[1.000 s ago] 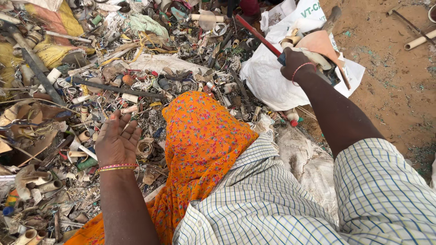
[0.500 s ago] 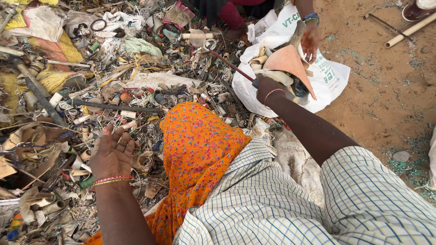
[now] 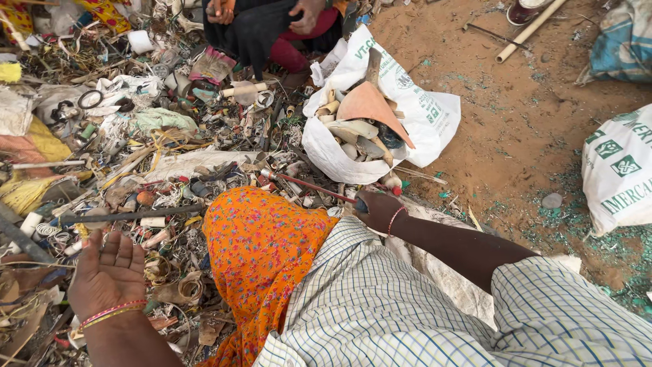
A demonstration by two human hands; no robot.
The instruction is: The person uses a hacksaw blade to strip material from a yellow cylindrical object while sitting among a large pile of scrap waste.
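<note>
Covering the ground: a scrap heap (image 3: 136, 156) of wires, tubes and plastic bits is spread at left; bare orange sand (image 3: 530, 122) is seen at right.
Right hand (image 3: 377, 209): fingers closed around a thin red rod (image 3: 312, 185), held over the heap beside the white sack (image 3: 407, 109).
Left hand (image 3: 109, 272): palm up, fingers spread, nothing held.

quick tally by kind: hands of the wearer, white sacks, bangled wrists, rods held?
Wearer's hands: 2, left hand open, right hand closed on a thin red rod
White sacks: 2, open sack of scrap, sack at right edge
Bangled wrists: 2
Rods held: 1
Total: 7
</note>
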